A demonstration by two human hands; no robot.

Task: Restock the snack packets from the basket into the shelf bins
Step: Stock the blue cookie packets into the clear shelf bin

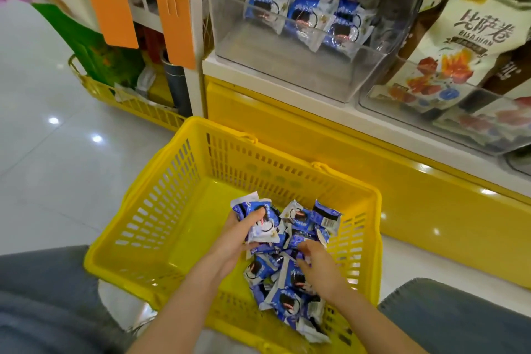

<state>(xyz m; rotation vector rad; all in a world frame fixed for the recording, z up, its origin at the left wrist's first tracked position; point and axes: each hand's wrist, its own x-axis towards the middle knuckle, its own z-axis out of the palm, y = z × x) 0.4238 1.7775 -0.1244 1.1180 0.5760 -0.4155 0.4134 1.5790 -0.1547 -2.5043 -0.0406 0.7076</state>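
The left hand (238, 238) is curled round a small bunch of blue snack packets (265, 225), thumb on top, held just above the yellow basket (138, 210). How many packets it grips is hard to count, as they overlap. The right hand (320, 266) lies on the loose pile (287, 300) in the near right corner of the basket. Its fingers are bent and their tips are buried among the wrappers, so I cannot tell whether it holds one. The pile's near edge is hidden by the forearms.

On the far shelf stands a clear bin (287, 72) with three matching packets upright at its back. To its right, a second bin (431, 112) holds large bags (471, 34) and is cut off by the frame. Far left, another basket (135, 103) is blurred, its contents unclear.
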